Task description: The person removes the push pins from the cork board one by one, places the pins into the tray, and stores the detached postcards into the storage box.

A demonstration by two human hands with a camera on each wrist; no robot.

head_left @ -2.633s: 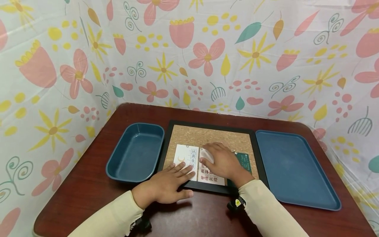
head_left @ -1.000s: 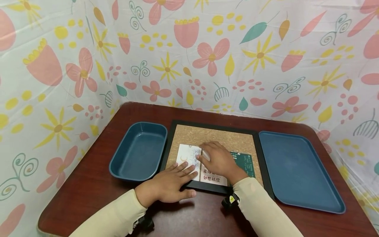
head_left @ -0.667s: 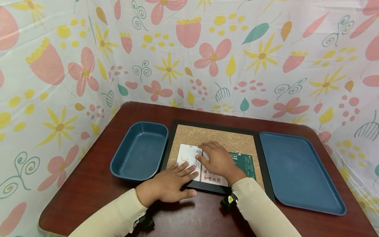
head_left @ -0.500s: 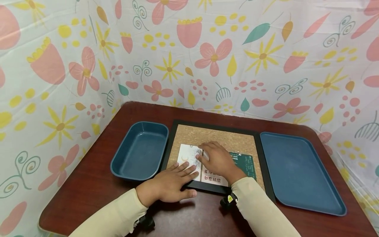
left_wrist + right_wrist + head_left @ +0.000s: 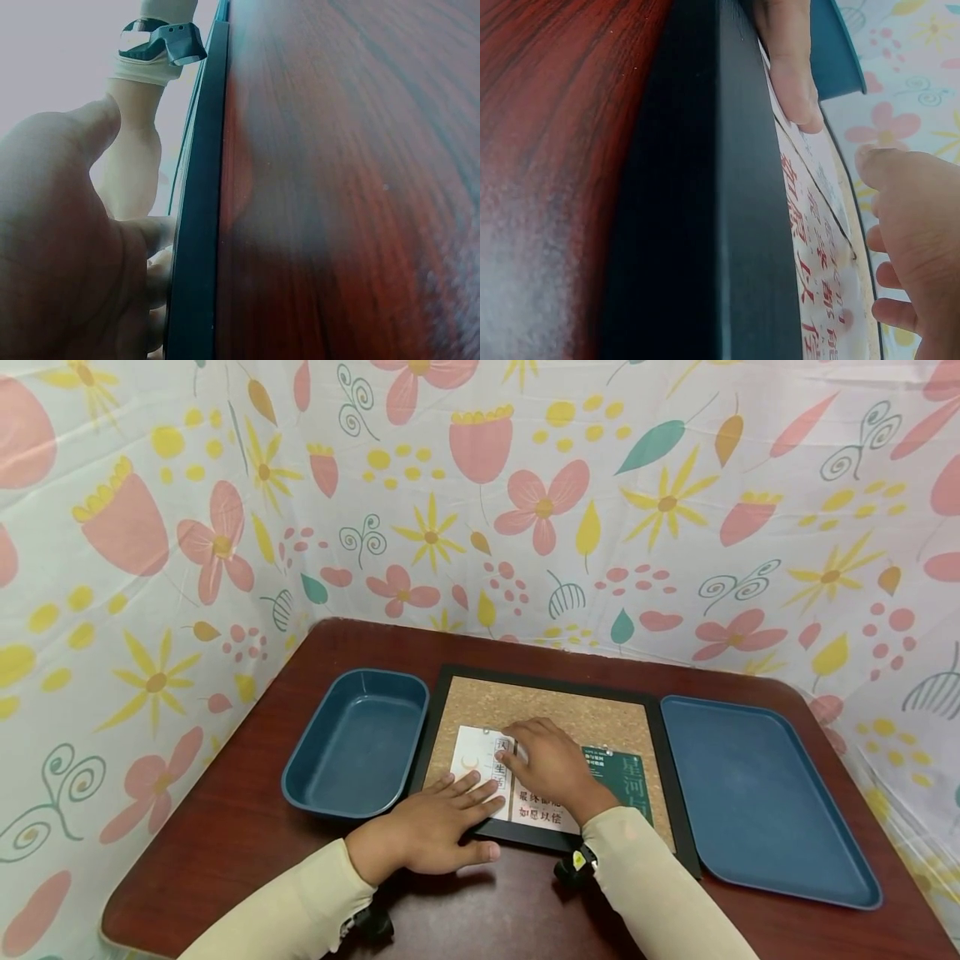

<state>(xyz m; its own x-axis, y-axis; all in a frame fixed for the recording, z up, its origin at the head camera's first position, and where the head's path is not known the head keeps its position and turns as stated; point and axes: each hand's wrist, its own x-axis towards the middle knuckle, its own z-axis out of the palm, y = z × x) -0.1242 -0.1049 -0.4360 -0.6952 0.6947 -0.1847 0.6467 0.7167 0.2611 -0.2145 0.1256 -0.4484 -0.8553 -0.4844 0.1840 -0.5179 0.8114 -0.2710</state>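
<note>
A black-framed cork board (image 5: 570,706) lies on the table with three cards along its near side. My left hand (image 5: 427,831) rests flat, fingers spread, on the white card (image 5: 468,745) with a moon drawing; its thumb lies out past the frame's near edge. Over the middle card (image 5: 540,814), which bears red characters, my right hand (image 5: 551,768) lies with relaxed fingers, hiding that card's upper part. Its fingertips come near the white card's upper right corner. To the right is a green card (image 5: 626,777). Small clear pins show at the tops of the white and green cards.
A deep blue tub (image 5: 356,743) stands left of the board, and a flat blue tray (image 5: 765,793) lies at its right. The dark red wooden table (image 5: 450,914) meets a flowered cloth (image 5: 540,527) at the back and left. Both wrists wear small black cameras.
My right hand has shifted left over the middle card, uncovering more of the green card. My left hand keeps its place. The whole view has drifted slightly.
</note>
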